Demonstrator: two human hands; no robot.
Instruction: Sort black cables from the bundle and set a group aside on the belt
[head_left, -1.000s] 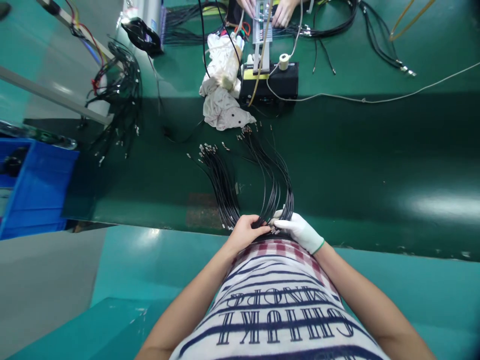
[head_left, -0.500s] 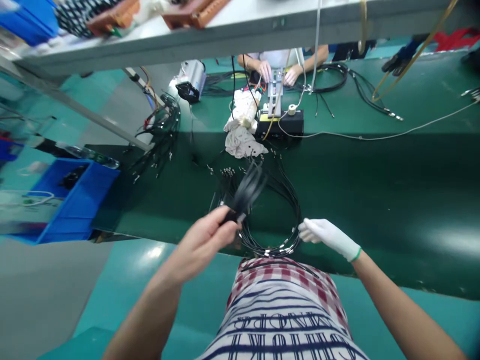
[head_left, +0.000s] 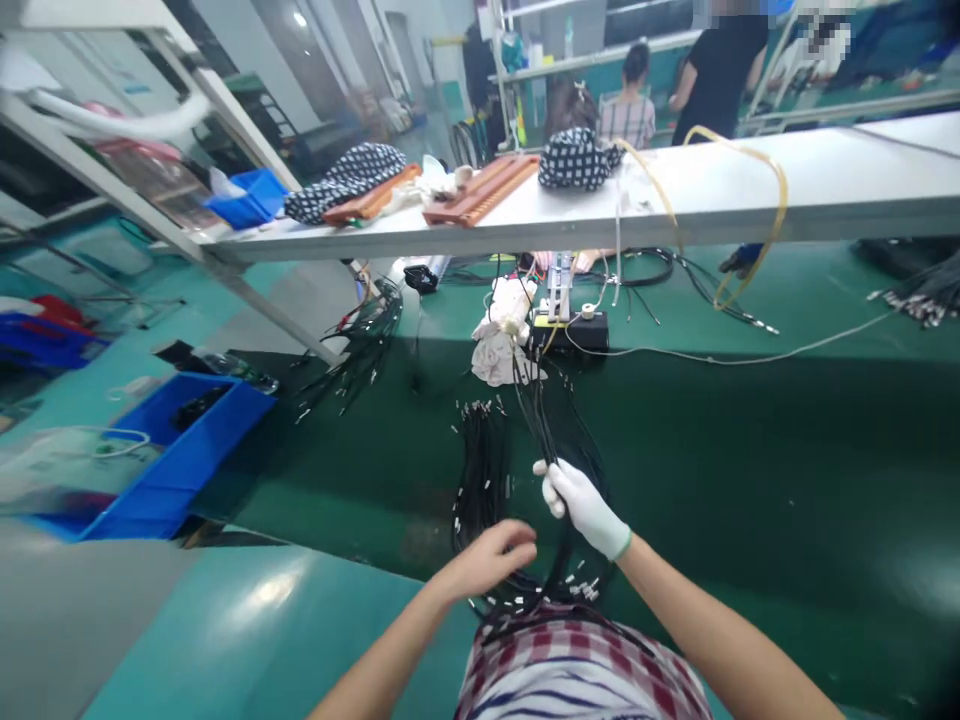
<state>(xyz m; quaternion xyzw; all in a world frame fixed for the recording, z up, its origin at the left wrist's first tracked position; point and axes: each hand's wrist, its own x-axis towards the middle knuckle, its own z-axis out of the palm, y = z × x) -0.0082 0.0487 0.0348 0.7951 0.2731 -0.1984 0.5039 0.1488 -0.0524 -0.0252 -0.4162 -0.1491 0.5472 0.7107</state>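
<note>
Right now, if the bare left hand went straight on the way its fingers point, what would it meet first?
Probably the cables just below the gloved right hand, though depth is unclear: the left hand might pass over them or brush the right hand itself.

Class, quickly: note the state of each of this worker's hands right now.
Left hand: open, holding nothing visible.
Right hand: gloved, closed around several black cables.

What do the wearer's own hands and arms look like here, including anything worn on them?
The right hand wears a white glove with a thin green edge at the wrist and no marking that I can make out. The left hand has no glove. Both forearms are without sleeves as far as they show, and no watch or bracelet is visible.
</note>
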